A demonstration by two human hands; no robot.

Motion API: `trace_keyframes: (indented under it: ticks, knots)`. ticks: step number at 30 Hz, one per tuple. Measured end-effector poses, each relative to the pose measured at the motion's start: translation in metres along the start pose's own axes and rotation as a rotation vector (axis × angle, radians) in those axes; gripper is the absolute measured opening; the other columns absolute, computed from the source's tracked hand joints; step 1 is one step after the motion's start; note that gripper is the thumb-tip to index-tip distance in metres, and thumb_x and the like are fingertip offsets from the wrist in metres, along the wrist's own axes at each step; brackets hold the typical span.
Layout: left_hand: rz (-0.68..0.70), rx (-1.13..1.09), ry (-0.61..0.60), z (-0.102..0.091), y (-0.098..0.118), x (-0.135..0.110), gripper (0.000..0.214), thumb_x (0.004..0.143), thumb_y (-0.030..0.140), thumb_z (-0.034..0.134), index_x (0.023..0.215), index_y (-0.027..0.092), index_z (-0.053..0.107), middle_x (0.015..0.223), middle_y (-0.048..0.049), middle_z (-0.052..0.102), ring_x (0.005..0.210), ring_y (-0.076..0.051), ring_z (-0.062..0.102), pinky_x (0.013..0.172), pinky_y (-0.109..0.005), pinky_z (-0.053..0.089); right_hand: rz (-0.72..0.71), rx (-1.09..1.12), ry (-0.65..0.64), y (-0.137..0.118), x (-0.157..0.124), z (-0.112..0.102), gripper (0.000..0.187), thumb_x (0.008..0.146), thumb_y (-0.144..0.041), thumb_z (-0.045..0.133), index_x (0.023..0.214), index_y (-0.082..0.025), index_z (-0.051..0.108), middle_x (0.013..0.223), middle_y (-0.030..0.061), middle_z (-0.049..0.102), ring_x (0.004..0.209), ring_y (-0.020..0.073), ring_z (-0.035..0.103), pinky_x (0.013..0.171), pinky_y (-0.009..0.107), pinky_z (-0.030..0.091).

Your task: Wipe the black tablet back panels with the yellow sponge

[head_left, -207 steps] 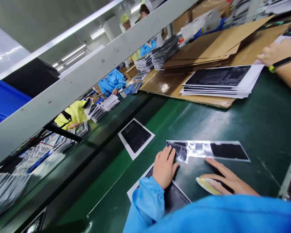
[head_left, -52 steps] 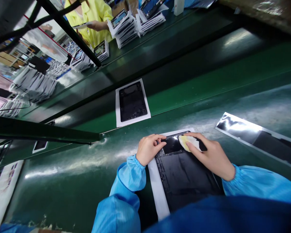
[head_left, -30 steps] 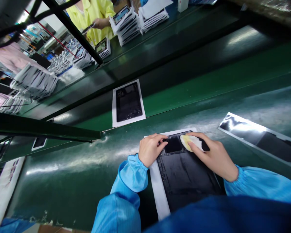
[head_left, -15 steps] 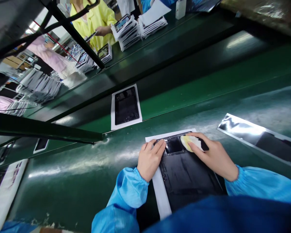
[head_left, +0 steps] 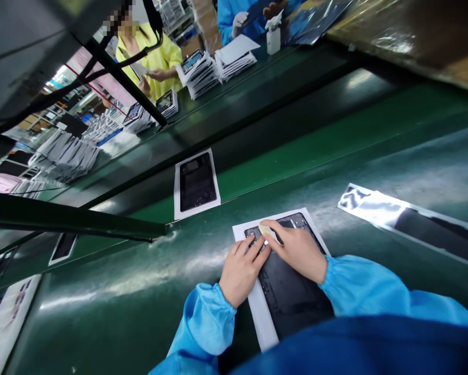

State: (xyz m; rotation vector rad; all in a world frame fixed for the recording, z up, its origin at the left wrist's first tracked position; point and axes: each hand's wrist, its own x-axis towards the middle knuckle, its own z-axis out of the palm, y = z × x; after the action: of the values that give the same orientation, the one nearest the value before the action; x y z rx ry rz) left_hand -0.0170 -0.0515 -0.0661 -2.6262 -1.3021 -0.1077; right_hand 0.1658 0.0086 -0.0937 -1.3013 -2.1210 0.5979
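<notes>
A black tablet housing [head_left: 296,297] lies on a white sheet [head_left: 263,323] on the green bench in front of me. My left hand [head_left: 242,271] rests on the housing's upper left edge, fingers stretched out and slightly apart. Close to those fingertips, my right hand [head_left: 301,251] pinches a pale yellow-white wiping pad [head_left: 265,229] against the upper part of the housing. Part of the pad is hidden under the fingers. My blue clothing covers the housing's lower end.
Another black housing on white paper [head_left: 197,182] lies on the green conveyor beyond the bench. A glossy strip of film [head_left: 409,221] is at the right. A dark metal bar [head_left: 73,216] juts in from the left. Across the line are stacked papered panels [head_left: 200,78] and a co-worker in yellow [head_left: 165,57].
My right hand has slid left across the top of the housing with the pad, toward my left hand. My left hand stays at the edge. The view has shifted slightly.
</notes>
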Motion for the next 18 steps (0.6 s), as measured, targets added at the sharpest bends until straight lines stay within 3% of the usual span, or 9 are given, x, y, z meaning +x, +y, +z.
trace_keyframes:
  ticks: [7, 13, 18]
  knots:
    - [-0.024, -0.043, -0.009, 0.0, -0.002, -0.001, 0.039, 0.096, 0.012, 0.045, 0.127, 0.025, 0.065, 0.133, -0.0008, 0.067, 0.118, -0.022, 0.063, 0.09, -0.035, 0.056, 0.121, -0.123, 0.03, 0.035, -0.012, -0.039, 0.045, 0.101, -0.05, 0.032, 0.114, -0.022, 0.065, 0.05, -0.002, 0.063, 0.039, 0.0196, 0.057, 0.045, 0.028, 0.032]
    - [-0.028, -0.052, 0.001, -0.001, -0.002, 0.001, 0.04, 0.093, 0.009, 0.048, 0.126, 0.025, 0.066, 0.132, -0.0011, 0.068, 0.116, -0.023, 0.064, 0.09, -0.035, 0.057, 0.073, -0.099, -0.002, 0.023, -0.016, -0.025, 0.036, 0.101, -0.046, 0.038, 0.114, -0.027, 0.066, 0.065, -0.0014, 0.072, 0.054, 0.0191, 0.068, 0.051, 0.026, 0.041]
    - [-0.031, -0.084, 0.025, 0.0, -0.002, 0.002, 0.044, 0.089, 0.005, 0.049, 0.126, 0.023, 0.065, 0.131, -0.0027, 0.069, 0.114, -0.024, 0.065, 0.088, -0.036, 0.058, 0.104, -0.129, 0.038, 0.036, -0.019, -0.041, 0.042, 0.102, -0.049, 0.033, 0.114, -0.024, 0.065, 0.055, -0.0016, 0.067, 0.042, 0.0199, 0.061, 0.045, 0.028, 0.036]
